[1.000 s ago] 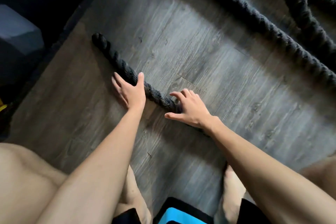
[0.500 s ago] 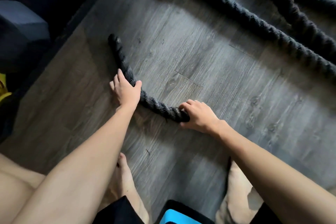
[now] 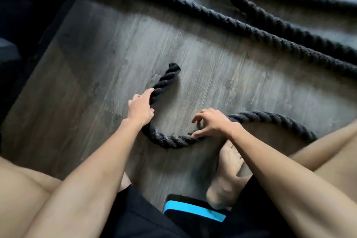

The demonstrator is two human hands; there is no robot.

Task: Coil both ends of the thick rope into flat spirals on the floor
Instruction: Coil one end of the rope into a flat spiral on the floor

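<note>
looks like an indoor workout room: grey wood-grain plank floor (image 3: 212,83), thick black twisted rope (image 3: 249,28) lying across it.

You had open floor (image 3: 179,114) inside the rope curve (image 3: 168,142); far rope runs (image 3: 250,28) barred beyond, your foot (image 3: 229,162) crowded the right

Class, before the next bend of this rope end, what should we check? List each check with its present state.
1. The rope end curves inward: ok.
2. The rope lies flat on the floor: ok.
3. The left hand presses the rope near its end: ok.
4. The right hand has a grip on the bend: ok.
5. Spiral centre closed tight: not ok, only an open hook.
6. The foot apart from the rope: cannot tell.
</note>
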